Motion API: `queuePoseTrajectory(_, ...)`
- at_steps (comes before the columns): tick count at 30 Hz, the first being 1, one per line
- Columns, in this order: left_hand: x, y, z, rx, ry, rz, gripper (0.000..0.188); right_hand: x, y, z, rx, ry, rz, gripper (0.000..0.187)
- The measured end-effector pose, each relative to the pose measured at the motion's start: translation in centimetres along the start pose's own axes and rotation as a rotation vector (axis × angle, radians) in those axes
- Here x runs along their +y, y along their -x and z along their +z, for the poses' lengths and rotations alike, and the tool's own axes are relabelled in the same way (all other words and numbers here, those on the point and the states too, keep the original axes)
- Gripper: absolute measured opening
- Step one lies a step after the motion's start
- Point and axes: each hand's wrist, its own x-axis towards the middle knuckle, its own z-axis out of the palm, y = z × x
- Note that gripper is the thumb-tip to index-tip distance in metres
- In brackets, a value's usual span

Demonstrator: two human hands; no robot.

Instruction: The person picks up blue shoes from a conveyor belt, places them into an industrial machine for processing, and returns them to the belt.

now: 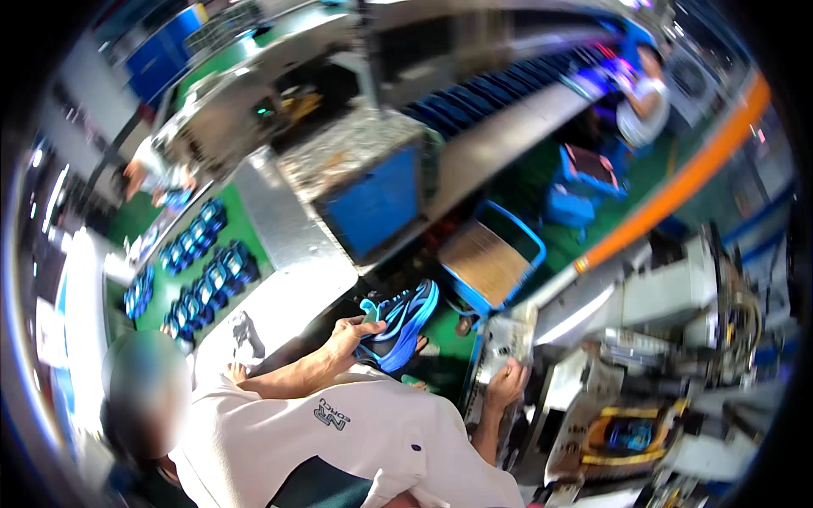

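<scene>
My left hand (345, 337) is closed on a sneaker (395, 328), black with a bright blue sole edge and blue laces. The shoe is raised in front of my body and tilted, its toe end pointing up and right. My right hand (506, 383) is at the grey machine edge (511, 339) to my right. Its fingers are curled; what they grip, if anything, cannot be made out. Beyond that hand, a yellow-framed holder (625, 434) in the machine has a dark blue piece inside.
Rows of blue shoes (212, 284) lie on a green surface at left, beside a pale worktop (313, 284). A person (144, 398) is close at my left. Ahead stand a blue-framed chair (491, 258) and a conveyor (508, 140); other people work farther off.
</scene>
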Motion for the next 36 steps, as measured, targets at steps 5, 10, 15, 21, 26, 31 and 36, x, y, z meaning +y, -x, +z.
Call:
queuePoseTrajectory(5,-1.8,0.9,-9.9,0.231,0.342,0.092,0.023,-0.4,-0.8,1.1,0.006,0.006,-0.004,0.027)
queuePoseTrajectory(10,1.5,-6.0,-19.6,0.483,0.326,0.34,0.021,-9.1,-12.9,1.5,0.145,-0.206,-0.068,0.016)
queuePoseTrajectory(15,5.4,-14.0,-34.2,0.819,0.305,0.511,0.021,-32.3,-26.4,5.7,-0.01,-0.562,-0.477,0.012)
queuePoseTrajectory(21,8.2,-23.2,-46.5,1.239,-0.225,0.443,0.073,-59.3,-38.2,15.4,-0.13,-0.216,-0.873,0.028)
queuePoseTrajectory(26,9.2,-27.9,-46.6,1.15,-0.391,0.336,0.074,-69.4,-53.9,27.3,-0.094,0.253,-1.17,0.056)
queuePoseTrajectory(31,10.6,-25.9,-45.7,1.23,-0.27,0.234,0.074,-76.7,-64.6,36.9,-0.164,0.474,-1.187,0.089)
queuePoseTrajectory(36,9.9,-26.0,-45.9,1.273,-0.263,0.291,0.073,-76.6,-66.5,39.5,-0.751,0.42,-0.582,0.097)
